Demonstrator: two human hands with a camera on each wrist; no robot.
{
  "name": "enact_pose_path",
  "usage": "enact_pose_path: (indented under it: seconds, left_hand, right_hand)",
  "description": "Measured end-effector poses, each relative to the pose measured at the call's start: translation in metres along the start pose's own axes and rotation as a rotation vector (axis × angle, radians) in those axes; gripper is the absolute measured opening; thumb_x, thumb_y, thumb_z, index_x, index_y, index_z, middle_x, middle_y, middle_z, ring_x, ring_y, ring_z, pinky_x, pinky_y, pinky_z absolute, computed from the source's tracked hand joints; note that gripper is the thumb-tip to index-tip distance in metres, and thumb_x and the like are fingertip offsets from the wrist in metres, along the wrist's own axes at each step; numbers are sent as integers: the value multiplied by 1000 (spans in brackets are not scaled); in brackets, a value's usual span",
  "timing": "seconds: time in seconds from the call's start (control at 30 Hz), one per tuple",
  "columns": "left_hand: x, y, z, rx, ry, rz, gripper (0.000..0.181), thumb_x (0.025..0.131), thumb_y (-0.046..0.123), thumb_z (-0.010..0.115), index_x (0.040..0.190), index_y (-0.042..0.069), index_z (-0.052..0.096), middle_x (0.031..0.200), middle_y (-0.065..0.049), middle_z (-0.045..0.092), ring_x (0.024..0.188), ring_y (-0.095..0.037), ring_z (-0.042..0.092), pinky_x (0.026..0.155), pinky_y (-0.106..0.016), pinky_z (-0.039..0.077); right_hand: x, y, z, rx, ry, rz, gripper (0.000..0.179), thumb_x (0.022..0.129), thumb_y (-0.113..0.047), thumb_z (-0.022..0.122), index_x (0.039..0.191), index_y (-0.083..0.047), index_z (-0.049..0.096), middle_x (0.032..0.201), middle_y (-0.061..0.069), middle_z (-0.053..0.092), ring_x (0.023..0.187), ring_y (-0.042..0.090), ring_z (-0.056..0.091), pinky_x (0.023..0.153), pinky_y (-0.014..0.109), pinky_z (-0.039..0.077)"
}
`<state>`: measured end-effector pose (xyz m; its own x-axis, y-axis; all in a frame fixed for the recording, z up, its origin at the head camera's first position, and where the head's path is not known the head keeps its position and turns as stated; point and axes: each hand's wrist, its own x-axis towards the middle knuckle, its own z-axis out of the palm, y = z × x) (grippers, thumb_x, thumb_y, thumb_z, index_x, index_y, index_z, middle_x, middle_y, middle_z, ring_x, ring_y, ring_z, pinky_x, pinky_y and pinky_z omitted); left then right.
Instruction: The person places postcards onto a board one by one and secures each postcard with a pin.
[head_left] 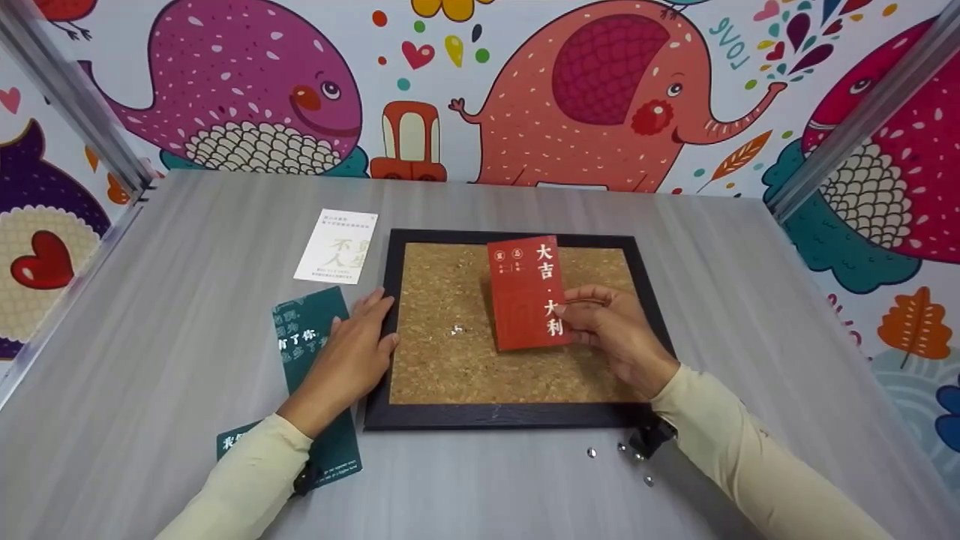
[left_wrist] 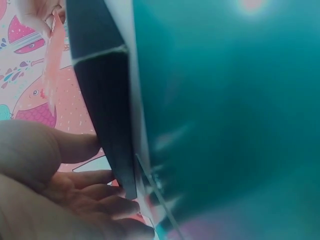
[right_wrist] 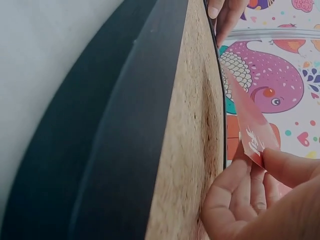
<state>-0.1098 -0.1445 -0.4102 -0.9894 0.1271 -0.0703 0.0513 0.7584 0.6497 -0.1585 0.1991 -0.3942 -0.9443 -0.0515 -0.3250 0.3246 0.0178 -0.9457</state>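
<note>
Red card point(head_left: 521, 296), right edge pinched in right fingers point(head_left: 589, 316), above corkboard point(head_left: 442, 367)

One left hand point(head_left: 356, 349) and one right hand point(head_left: 619, 326), two in all, extend from two pale sleeves point(head_left: 757, 442) above a single counter point(head_left: 465, 495). Four cards are in view: one red card point(head_left: 525, 296), one white card point(head_left: 337, 247) and two green cards point(head_left: 341, 439). One framed corkboard point(head_left: 510, 416) appears with at least four loose metal studs point(head_left: 592, 452); a lone shiny cluster point(head_left: 457, 330) on the cork is too small to count by piece. Two black wrist devices point(head_left: 652, 440), two metal posts point(head_left: 855, 116), one painted elephant point(head_left: 547, 150) and one painted car point(head_left: 409, 166) also figure in the scene.
</note>
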Motion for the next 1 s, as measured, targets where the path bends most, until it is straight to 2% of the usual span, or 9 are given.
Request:
enact_pose_path:
  seconds: [0.27,0.47,0.83,1.0]
  left_hand:
    - [0,0,0,0,-6,4,56,112,4,59,163,-11,41,176,-28,30,164,-48,23,129,-76,9]
    - [0,0,1,5,-1,7,56,112,5,59,163,-10,41,175,-28,30,164,-48,24,128,-76,9]
    - [1,1,1,10,-10,-7,57,112,5,58,164,-9,41,176,-27,29,164,-49,22,130,-73,8]
    - [1,0,0,18,-12,-11,57,112,5,58,164,-9,40,176,-27,29,164,-49,22,130,-73,8]
  right_hand:
    - [4,1,10,-23,20,8,21,97,-2,80,117,2,76,98,7,81,78,16,73,68,27,62]
    - [7,1,18,-11,2,7,21,97,0,78,117,5,73,95,7,80,75,13,72,66,25,61]
    - [12,2,33,44,-11,29,19,98,8,74,116,10,70,96,12,76,74,15,73,68,27,64]
    - [14,3,40,13,-12,31,19,96,6,75,115,9,72,100,13,76,75,16,73,68,27,64]
